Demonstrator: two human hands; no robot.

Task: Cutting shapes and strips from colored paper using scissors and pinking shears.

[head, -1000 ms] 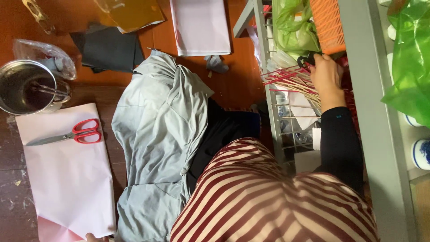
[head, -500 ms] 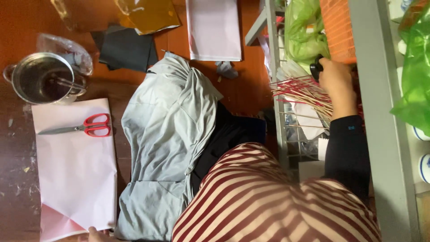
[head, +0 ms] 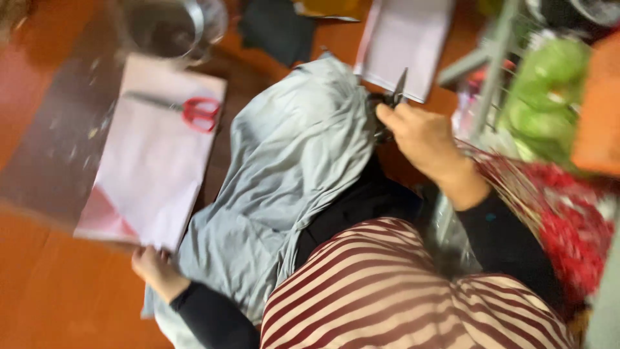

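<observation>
My right hand grips a pair of dark-handled scissors, its blade pointing up, just above the grey cloth draped over my lap. My left hand lies with curled fingers at the near corner of a pale pink paper sheet on the floor; the blur hides whether it grips the sheet. Red-handled scissors lie on the far part of that sheet. I wear a red-and-white striped top with black sleeves.
A metal pot stands beyond the sheet, with a dark cloth and a second pale sheet further right. A metal rack on the right holds green bags; a bundle of red-tipped sticks lies beside my right forearm.
My right hand left the rack and the stick bundle and came over to the grey cloth, now holding dark scissors. The view swung and blurred. My left hand stayed at the sheet's corner.
</observation>
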